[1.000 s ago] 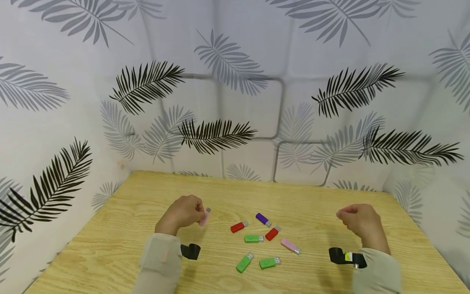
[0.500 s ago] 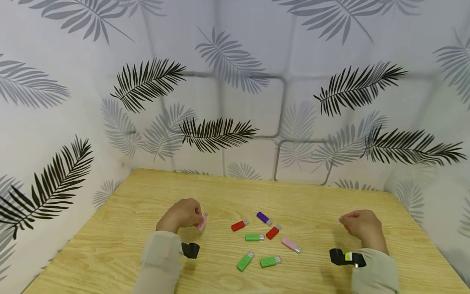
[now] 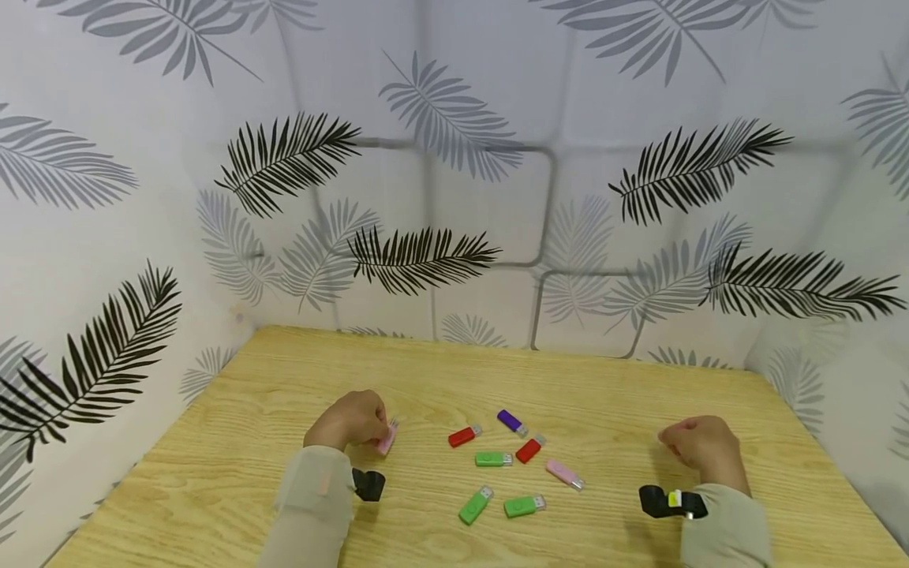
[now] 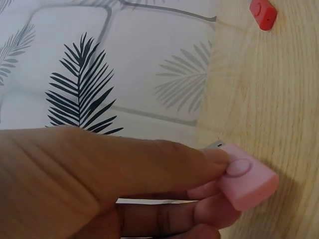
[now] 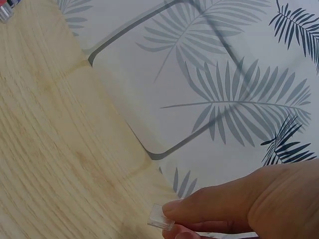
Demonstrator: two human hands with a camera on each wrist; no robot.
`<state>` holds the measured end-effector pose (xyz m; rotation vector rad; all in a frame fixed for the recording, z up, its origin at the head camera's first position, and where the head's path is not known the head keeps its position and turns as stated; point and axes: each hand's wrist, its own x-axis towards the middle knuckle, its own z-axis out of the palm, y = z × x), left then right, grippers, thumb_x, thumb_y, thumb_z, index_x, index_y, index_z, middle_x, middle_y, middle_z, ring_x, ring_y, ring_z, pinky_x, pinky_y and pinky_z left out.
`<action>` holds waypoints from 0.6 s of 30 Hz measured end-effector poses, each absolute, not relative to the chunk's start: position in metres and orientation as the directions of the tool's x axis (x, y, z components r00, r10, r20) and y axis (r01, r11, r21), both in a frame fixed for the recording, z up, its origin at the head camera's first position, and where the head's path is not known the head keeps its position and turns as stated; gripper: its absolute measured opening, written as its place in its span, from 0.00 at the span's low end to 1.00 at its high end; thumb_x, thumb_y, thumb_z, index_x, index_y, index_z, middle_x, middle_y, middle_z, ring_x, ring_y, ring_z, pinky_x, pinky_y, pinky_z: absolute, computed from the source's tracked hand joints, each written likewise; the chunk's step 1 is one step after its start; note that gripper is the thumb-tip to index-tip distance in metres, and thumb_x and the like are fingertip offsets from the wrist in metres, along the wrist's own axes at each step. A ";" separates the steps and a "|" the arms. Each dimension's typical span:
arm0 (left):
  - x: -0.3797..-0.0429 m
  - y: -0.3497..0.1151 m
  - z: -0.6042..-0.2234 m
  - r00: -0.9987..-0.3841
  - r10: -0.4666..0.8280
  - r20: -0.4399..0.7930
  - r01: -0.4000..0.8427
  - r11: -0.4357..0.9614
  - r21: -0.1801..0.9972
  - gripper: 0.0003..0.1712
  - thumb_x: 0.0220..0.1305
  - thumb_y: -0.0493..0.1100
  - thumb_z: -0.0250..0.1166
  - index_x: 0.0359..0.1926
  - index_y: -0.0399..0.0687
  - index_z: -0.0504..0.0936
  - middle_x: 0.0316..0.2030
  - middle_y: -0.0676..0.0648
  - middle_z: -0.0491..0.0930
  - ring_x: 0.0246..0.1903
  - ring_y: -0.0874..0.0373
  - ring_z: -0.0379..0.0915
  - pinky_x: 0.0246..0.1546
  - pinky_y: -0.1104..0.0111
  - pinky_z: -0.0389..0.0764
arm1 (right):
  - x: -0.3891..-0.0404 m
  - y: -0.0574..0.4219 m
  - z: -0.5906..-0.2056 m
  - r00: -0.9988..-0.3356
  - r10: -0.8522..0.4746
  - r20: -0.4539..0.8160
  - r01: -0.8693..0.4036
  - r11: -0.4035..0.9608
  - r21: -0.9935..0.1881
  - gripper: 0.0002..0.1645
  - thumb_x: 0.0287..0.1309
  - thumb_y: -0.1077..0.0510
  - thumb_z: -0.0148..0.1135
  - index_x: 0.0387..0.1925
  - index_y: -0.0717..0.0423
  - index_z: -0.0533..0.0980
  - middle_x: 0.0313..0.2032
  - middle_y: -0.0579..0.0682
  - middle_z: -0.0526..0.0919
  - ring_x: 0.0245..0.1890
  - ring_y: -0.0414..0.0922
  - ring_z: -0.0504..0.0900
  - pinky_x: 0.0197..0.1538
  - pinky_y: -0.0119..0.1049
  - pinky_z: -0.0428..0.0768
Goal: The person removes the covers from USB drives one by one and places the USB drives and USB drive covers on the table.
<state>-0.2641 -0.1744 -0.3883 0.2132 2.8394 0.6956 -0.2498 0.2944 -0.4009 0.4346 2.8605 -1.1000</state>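
I see both hands up over the near half of the surface (image 3: 604, 394), forearms in from below, wrists bent inward. Left hand (image 3: 351, 420): thumb and fingers pinching a pink USB stick (image 4: 249, 180), metal plug pointing away. Can't tell if the stick touches the wood. Right hand (image 3: 706, 443): fingertips pinching a small clear cap (image 5: 159, 217); both hands well apart.

Room: loose USB sticks lie between my hands, the left-hand red stick (image 3: 464, 435) nearest the left hand, the loose pink stick (image 3: 564, 474) nearest the right, wood grain showing on either side of the group. Back edge sits well beyond the hands, against a leaf-print sheet (image 3: 483, 209); side edges slant outward toward me.

Surface is light wood-grain. Pale sleeves (image 3: 310, 493), black wrist mount (image 3: 368, 485) at left. Sheet hangs behind and on both sides.
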 end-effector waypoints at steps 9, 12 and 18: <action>-0.262 -0.176 -0.391 -0.964 0.145 -0.222 0.017 0.870 0.492 0.11 0.59 0.37 0.66 0.20 0.43 0.78 0.18 0.50 0.72 0.17 0.61 0.59 0.18 0.72 0.61 | -0.251 0.294 -0.413 -0.951 0.280 -0.131 0.293 0.682 -0.670 0.15 0.52 0.58 0.63 0.31 0.70 0.81 0.19 0.48 0.78 0.26 0.47 0.73 0.29 0.35 0.69; -0.261 -0.177 -0.392 -0.964 0.137 -0.228 0.004 0.865 0.501 0.12 0.59 0.36 0.65 0.20 0.43 0.77 0.16 0.50 0.69 0.16 0.61 0.58 0.17 0.72 0.60 | -0.251 0.294 -0.416 -0.948 0.286 -0.138 0.300 0.667 -0.681 0.13 0.52 0.59 0.64 0.29 0.70 0.81 0.18 0.48 0.78 0.24 0.45 0.72 0.27 0.35 0.69; -0.263 -0.179 -0.394 -0.963 0.138 -0.230 -0.001 0.857 0.516 0.10 0.58 0.36 0.66 0.21 0.41 0.79 0.18 0.48 0.74 0.17 0.60 0.61 0.18 0.72 0.61 | -0.250 0.295 -0.419 -0.952 0.277 -0.131 0.288 0.665 -0.689 0.11 0.50 0.60 0.65 0.20 0.64 0.80 0.13 0.45 0.76 0.18 0.42 0.71 0.25 0.34 0.68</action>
